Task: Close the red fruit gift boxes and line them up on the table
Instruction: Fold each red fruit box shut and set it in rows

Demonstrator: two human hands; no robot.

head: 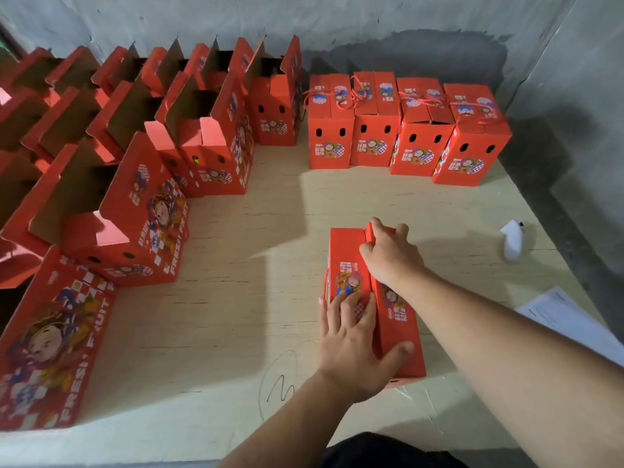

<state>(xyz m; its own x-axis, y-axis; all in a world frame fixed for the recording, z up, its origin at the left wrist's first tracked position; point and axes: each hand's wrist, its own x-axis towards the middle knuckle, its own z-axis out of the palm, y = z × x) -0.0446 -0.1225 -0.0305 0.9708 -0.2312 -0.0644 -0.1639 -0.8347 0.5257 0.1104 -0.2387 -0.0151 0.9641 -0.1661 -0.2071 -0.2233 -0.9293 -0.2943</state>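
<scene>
Plywood table (236, 282) carried rows of open red boxes (141, 211) at left and four closed boxes (405, 130) by the wall. Nearest me, one box (351, 258) took a flat left hand (351, 346) on its lid, while the right hand (388, 251) pinched the far flap.

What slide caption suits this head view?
Both hands press a red gift box shut; four closed boxes line the wall.

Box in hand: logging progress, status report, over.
Left hand pressing near flaps, right hand gripping far flap. Box nearly shut. Four closed boxes lined up. Path clear.
</scene>
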